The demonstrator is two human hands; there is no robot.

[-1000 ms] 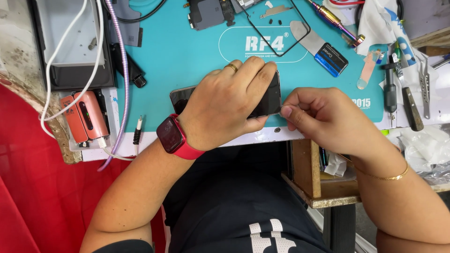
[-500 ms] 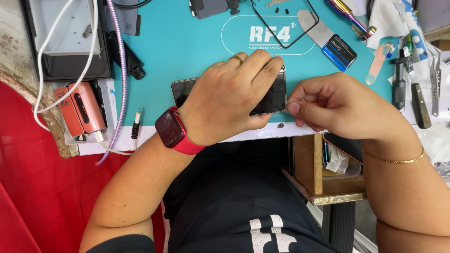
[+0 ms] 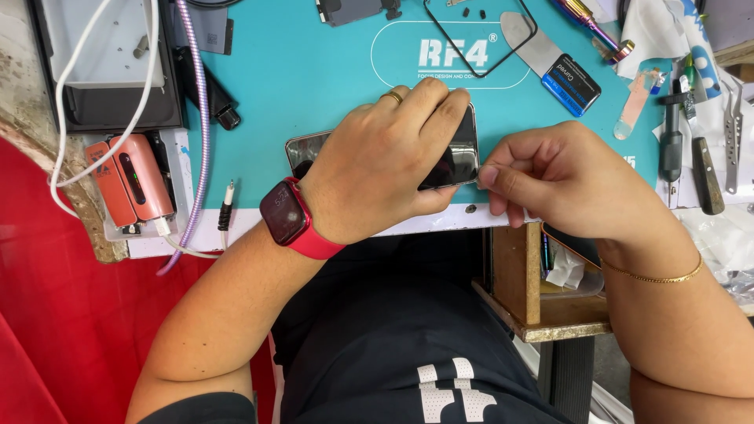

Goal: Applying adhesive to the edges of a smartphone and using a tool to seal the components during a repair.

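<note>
While the phone [image 3: 459, 161] lay flat on the teal mat [image 3: 314, 86] near the mat's near edge, it was pressed down by the left hand [image 3: 385, 161], whose palm covered most of the dark glass and whose fingers were curled over the far edge. Only the phone's left end and right end were left in view. At the right end, the right hand [image 3: 558, 177] was held with thumb and forefinger pinched narrowly together, touching the phone's near right corner; whether something thin was held between the fingertips could not be told. A red watch [image 3: 287, 216] was worn on the left wrist, a ring [image 3: 393, 97] on one left finger, and a thin gold bracelet [image 3: 652, 275] on the right wrist.

Farther off on the mat, a metal blade with a blue handle [image 3: 561, 71] was laid to the right, beside a thin black frame [image 3: 483, 35]. Tweezers [image 3: 732, 133] and a black tool [image 3: 670, 133] were set at the far right. At the left, a white cable [image 3: 94, 149] and an orange device [image 3: 129, 180] were placed just beside the mat.
</note>
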